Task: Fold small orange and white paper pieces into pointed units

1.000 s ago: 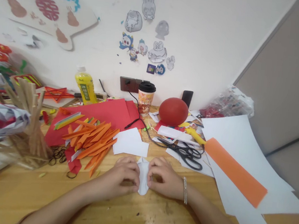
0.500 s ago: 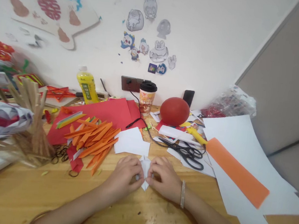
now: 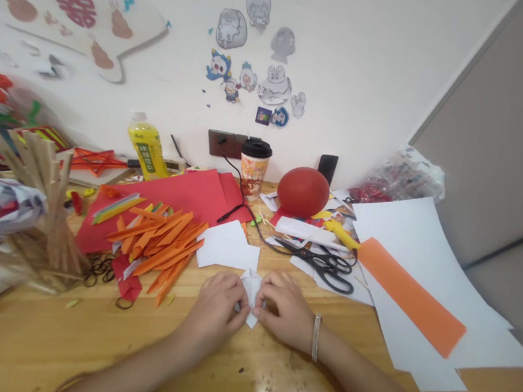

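Between my two hands is a small folded piece of white paper (image 3: 252, 287), pointed at its near end and held low over the wooden table. My left hand (image 3: 220, 307) pinches its left side with thumb and fingers. On the right side, my right hand (image 3: 284, 311) does the same, fingers curled and thumb near the middle. Parts of the paper's edges are hidden behind the fingers. Just beyond it lie white paper sheets (image 3: 228, 247). A heap of folded orange paper strips (image 3: 163, 242) is left of my left hand. Black-handled scissors (image 3: 324, 266) rest beyond my right hand.
At the back stand a yellow drink bottle (image 3: 147, 150), a lidded paper cup (image 3: 253, 173) and a red balloon (image 3: 303, 191). White sheets (image 3: 420, 287) with an orange strip (image 3: 412, 299) cover the right. Wooden sticks (image 3: 50, 199) stand at the left. A black cable (image 3: 258, 228) crosses the table.
The view has shifted slightly, so everything sits a little further left and up. Both hands keep hold of the folded paper, with only slight finger movement.
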`<state>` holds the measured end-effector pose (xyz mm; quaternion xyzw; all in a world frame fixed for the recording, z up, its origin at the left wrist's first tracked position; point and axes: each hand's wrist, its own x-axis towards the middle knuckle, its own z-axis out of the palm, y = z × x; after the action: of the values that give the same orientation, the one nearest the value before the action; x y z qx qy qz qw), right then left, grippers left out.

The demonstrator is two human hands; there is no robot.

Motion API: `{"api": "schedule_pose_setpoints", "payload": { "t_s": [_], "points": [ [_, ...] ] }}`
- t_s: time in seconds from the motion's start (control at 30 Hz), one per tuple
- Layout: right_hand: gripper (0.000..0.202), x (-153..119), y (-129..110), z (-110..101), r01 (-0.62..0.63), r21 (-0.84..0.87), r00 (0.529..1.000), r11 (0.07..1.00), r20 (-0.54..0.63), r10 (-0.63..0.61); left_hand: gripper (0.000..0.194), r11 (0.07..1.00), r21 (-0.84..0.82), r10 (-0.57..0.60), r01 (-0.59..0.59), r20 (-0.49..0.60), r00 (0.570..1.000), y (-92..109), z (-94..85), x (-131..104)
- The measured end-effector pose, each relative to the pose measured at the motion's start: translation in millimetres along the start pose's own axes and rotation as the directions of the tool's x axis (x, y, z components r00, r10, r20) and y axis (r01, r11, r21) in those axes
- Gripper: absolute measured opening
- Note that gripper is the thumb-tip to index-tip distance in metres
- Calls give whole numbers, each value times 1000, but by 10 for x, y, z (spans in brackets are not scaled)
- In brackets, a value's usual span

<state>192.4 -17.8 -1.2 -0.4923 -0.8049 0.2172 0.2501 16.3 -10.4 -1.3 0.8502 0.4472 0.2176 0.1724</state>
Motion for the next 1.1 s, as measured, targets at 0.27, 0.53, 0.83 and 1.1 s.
{"api": "schedule_pose_setpoints", "payload": {
  "t_s": [0.27, 0.53, 0.83, 1.1],
  "points": [
    [14, -32, -47, 48, -33, -67, 998, 997, -49, 30, 11, 999, 42, -19, 20, -3, 1000, -9, 30, -8],
    [17, -74, -54, 58, -14, -83, 997, 996, -77, 8, 11, 995, 86, -55, 53, 27, 998, 30, -15, 9],
    [41, -47, -56, -5, -33, -75, 999, 997, 28, 35, 9, 994, 89, -66, 62, 43, 997, 19, -24, 23],
    [20, -39, 1, 13, -73, 12, 996, 997, -51, 73, 8, 993, 117, -25, 23, 15, 1000, 14, -5, 11]
  ]
}}
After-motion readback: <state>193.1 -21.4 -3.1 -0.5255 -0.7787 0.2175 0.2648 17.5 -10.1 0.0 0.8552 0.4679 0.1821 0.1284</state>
